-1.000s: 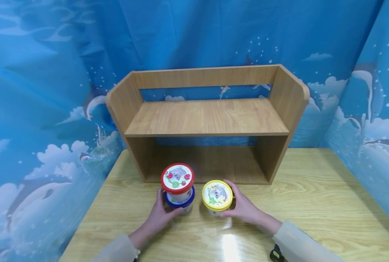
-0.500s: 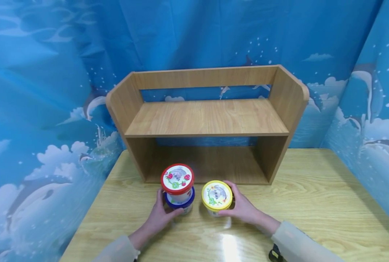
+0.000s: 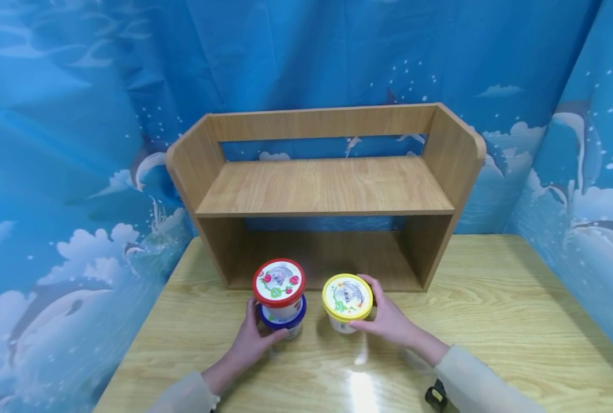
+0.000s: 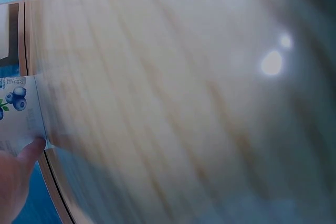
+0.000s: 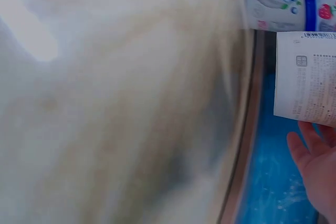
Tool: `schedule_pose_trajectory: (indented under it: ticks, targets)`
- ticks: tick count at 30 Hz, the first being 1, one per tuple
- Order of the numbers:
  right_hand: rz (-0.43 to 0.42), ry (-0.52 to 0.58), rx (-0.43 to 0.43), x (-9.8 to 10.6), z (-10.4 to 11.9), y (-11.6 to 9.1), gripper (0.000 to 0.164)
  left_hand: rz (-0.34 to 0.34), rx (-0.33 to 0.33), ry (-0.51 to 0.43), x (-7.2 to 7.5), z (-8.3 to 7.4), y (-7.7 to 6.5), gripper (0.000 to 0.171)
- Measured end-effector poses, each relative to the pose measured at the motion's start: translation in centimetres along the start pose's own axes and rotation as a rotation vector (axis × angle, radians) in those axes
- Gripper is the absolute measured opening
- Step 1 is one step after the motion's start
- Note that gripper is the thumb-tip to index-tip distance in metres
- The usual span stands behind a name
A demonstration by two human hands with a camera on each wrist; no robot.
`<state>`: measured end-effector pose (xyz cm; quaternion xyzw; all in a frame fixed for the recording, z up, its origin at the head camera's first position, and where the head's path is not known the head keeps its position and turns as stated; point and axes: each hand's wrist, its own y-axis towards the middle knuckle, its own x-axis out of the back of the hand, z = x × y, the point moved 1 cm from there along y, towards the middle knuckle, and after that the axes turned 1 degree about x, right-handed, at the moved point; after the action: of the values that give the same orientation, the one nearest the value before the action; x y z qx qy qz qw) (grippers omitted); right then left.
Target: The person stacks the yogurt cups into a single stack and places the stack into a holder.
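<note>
Two round tubs stand stacked on the table: a red-lidded strawberry tub (image 3: 279, 281) on top of a blue-lidded blueberry tub (image 3: 296, 321). My left hand (image 3: 252, 339) grips the lower tub from its left side; in the left wrist view the thumb lies against the blueberry-printed wall (image 4: 21, 114). To the right of the stack, my right hand (image 3: 391, 321) holds a yellow-lidded tub (image 3: 347, 296), thumb in front and fingers behind, slightly above the table. The right wrist view shows the printed label (image 5: 307, 77) of this tub, apart from the stacked pair.
A wooden two-tier shelf (image 3: 327, 186) stands just behind the tubs, with raised side panels and a back rail. The light wood table (image 3: 492, 310) extends on both sides. A blue sea-patterned curtain (image 3: 306, 51) surrounds the back and sides.
My right hand has raised the yellow-lidded tub off the table and shifted it slightly right and toward the shelf. The left hand and stacked tubs have stayed in place.
</note>
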<state>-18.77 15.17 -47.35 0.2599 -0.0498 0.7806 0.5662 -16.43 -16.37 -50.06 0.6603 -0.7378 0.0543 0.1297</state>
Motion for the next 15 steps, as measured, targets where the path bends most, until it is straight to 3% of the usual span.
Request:
schedule_pose_trajectory:
  ticks: [10, 15]
  targets:
    - [-0.043, 0.026, 0.175, 2.2, 1.6, 1.3, 0.095, -0.001, -0.022, -0.011, 0.0, 0.0, 0.0, 0.095]
    - [-0.049, 0.011, 0.224, 3.1, 2.7, 1.7, 0.096, -0.002, -0.021, -0.024, 0.0, -0.2, -0.1, 0.095]
